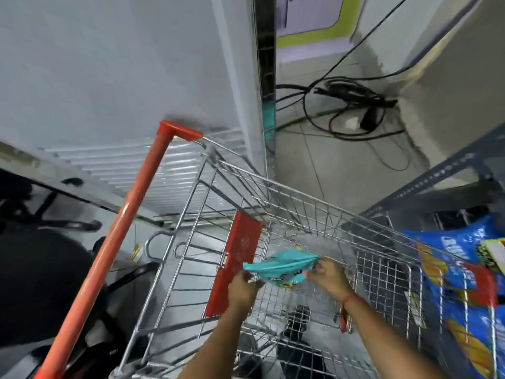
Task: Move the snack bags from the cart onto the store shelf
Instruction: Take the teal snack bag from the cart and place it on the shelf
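Teal snack bag (284, 265) — gripped between both hands, left (243, 289) and right (329, 277) — above the cart (300, 203).

1. The teal bag (282, 265) is blurred; its print cannot be read.
2. The blue bag (461, 272) runs off the right edge, and the cart (300, 203) wires cross its lettering.
3. The grey shelf (448, 170) is cut by the right edge.
4. The orange handle (120, 231) leaves the picture at the near left.
5. The far poster (314, 15) is smeared and cut off at the top.
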A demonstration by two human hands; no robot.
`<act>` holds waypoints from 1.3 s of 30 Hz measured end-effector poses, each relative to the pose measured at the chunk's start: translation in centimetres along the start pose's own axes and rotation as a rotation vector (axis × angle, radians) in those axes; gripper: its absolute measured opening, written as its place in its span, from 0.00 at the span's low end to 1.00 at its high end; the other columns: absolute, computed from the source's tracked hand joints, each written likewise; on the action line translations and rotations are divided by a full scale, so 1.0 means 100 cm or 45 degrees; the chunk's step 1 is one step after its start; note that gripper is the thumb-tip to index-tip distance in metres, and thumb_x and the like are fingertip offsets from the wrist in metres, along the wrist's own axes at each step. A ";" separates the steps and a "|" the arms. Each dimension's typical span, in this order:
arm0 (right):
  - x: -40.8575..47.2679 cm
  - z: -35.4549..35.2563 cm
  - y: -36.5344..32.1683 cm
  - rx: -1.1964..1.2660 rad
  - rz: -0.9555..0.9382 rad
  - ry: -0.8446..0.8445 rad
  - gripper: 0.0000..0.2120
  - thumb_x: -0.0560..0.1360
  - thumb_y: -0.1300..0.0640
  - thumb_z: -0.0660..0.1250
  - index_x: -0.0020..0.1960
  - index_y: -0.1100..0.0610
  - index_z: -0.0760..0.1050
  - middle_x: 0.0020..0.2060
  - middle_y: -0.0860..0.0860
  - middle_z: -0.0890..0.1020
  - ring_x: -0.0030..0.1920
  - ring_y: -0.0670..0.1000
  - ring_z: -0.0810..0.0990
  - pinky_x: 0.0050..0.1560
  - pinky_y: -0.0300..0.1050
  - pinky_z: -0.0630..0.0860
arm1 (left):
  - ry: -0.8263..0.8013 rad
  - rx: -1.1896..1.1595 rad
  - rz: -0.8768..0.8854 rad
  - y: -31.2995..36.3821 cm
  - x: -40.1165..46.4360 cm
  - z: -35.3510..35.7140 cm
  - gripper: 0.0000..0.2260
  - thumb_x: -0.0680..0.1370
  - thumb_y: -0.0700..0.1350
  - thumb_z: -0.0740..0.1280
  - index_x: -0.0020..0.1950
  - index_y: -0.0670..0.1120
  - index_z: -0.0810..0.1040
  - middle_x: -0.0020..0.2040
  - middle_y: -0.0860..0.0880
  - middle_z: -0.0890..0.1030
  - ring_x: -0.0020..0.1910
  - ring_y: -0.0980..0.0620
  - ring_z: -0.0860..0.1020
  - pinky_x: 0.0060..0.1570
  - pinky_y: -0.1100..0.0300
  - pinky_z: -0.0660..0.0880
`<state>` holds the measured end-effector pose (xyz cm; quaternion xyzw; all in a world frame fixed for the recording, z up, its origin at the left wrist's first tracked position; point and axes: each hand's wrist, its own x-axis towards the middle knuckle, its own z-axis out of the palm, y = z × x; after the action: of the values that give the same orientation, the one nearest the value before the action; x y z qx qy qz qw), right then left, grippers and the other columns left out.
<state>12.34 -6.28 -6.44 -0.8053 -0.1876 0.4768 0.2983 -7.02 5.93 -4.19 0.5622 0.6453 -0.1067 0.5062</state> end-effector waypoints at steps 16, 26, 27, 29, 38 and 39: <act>-0.084 -0.018 -0.017 0.236 -0.078 0.620 0.06 0.72 0.60 0.71 0.38 0.51 0.82 0.36 0.50 0.85 0.37 0.45 0.83 0.40 0.48 0.80 | 0.053 0.036 0.497 0.072 -0.017 -0.006 0.08 0.75 0.44 0.68 0.52 0.44 0.82 0.48 0.43 0.85 0.47 0.43 0.82 0.49 0.47 0.81; -0.238 -0.077 -0.070 0.373 -0.229 1.274 0.16 0.72 0.61 0.71 0.37 0.75 0.73 0.37 0.72 0.80 0.38 0.62 0.81 0.44 0.64 0.75 | -0.333 -0.010 1.276 0.193 -0.135 -0.024 0.07 0.72 0.47 0.71 0.38 0.45 0.81 0.33 0.46 0.81 0.35 0.55 0.73 0.29 0.62 0.67; -0.257 -0.085 -0.078 0.369 -0.244 1.318 0.15 0.73 0.61 0.70 0.35 0.72 0.74 0.34 0.69 0.81 0.35 0.58 0.79 0.41 0.62 0.75 | -0.381 -0.027 1.373 0.208 -0.153 -0.026 0.07 0.72 0.46 0.71 0.36 0.45 0.80 0.32 0.48 0.80 0.35 0.55 0.73 0.29 0.67 0.67; -0.300 -0.102 -0.096 0.369 -0.288 1.428 0.15 0.72 0.61 0.71 0.27 0.59 0.74 0.23 0.50 0.79 0.28 0.42 0.72 0.32 0.47 0.73 | -0.490 -0.053 1.518 0.235 -0.194 -0.030 0.06 0.72 0.44 0.72 0.38 0.42 0.83 0.35 0.47 0.82 0.36 0.54 0.75 0.37 0.62 0.72; -0.479 -0.163 -0.147 0.370 -0.433 1.877 0.08 0.72 0.57 0.72 0.33 0.53 0.82 0.32 0.48 0.85 0.35 0.45 0.79 0.37 0.40 0.74 | -1.182 -0.163 1.720 0.313 -0.383 -0.042 0.03 0.72 0.36 0.72 0.43 0.36 0.82 0.51 0.31 0.82 0.47 0.41 0.80 0.56 0.45 0.76; -0.492 -0.168 -0.149 0.376 -0.439 1.923 0.05 0.71 0.58 0.72 0.37 0.56 0.83 0.36 0.52 0.86 0.38 0.48 0.81 0.41 0.44 0.76 | -1.226 -0.181 1.722 0.316 -0.398 -0.040 0.03 0.72 0.36 0.72 0.43 0.36 0.82 0.51 0.31 0.82 0.45 0.42 0.79 0.54 0.45 0.76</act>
<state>3.49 -29.01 41.84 -0.8228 0.0088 -0.2322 0.5188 11.42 -4.91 42.14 0.6881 -0.1132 0.0327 0.7160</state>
